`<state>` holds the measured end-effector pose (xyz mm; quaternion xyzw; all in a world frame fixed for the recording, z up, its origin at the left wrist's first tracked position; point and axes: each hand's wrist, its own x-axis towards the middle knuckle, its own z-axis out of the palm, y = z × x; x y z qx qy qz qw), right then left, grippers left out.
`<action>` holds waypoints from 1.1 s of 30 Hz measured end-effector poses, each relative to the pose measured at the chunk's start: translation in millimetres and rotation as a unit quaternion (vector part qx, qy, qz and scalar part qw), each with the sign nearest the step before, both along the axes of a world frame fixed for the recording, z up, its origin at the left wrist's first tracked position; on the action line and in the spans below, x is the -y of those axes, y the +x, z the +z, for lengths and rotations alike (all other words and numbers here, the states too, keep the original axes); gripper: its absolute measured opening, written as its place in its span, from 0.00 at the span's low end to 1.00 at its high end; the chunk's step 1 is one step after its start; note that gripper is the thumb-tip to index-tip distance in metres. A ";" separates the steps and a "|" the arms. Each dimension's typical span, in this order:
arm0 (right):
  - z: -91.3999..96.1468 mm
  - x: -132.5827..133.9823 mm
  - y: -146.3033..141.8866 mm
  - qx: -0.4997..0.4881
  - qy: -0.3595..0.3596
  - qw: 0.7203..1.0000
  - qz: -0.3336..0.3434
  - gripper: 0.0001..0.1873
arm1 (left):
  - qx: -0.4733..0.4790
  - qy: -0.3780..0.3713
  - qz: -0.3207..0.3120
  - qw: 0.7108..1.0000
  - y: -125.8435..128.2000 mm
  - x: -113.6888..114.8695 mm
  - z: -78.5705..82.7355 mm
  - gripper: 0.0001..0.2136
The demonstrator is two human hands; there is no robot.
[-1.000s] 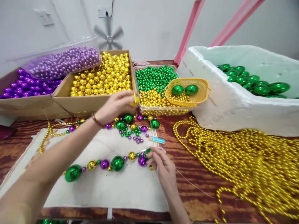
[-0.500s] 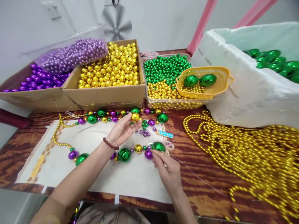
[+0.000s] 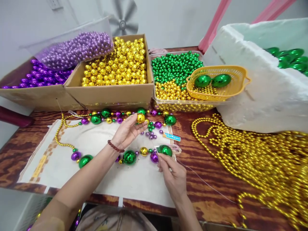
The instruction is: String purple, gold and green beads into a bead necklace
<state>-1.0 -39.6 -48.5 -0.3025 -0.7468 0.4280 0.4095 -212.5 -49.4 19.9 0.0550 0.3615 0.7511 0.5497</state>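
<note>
My left hand (image 3: 127, 132), with a brown beaded bracelet at the wrist, holds a shiny gold bead (image 3: 141, 118) between thumb and fingers above the white cloth (image 3: 144, 183). My right hand (image 3: 174, 175) pinches a thin needle (image 3: 157, 150) that slants up toward the left hand. A fine white thread (image 3: 207, 180) trails from that side across the table. Below the hands lies a strung bead garland (image 3: 129, 157) of green, gold and purple beads, partly covered by my left forearm. Small loose purple beads (image 3: 151, 136) rest between the hands.
Boxes of purple beads (image 3: 48, 75) and gold beads (image 3: 120, 67) stand at the back. Beside them are a tub of green beads (image 3: 176, 64), a yellow basket (image 3: 240, 81) and a white foam box (image 3: 252, 96). Gold bead strands (image 3: 260, 163) are heaped at right.
The view has shifted slightly. My left hand still holds the gold bead and my right hand the needle, with their positions over the cloth almost the same.
</note>
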 end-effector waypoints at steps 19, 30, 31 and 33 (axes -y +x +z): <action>-3.5 5.5 -8.1 -0.023 -0.043 0.998 -0.033 0.09 | -0.073 0.007 -0.021 0.997 9.6 5.8 3.4 0.12; 7.6 -3.8 -21.9 -0.060 -0.153 0.985 -0.047 0.10 | -0.255 -0.022 -0.077 0.963 36.7 22.5 -7.8 0.16; 7.9 -6.0 -20.4 -0.072 -0.167 0.982 -0.051 0.10 | -0.298 -0.028 -0.067 0.952 29.1 23.2 -9.5 0.17; 6.7 -10.1 -16.2 -0.088 -0.196 0.975 -0.056 0.09 | -0.389 -0.055 -0.026 0.919 8.8 23.2 -14.7 0.15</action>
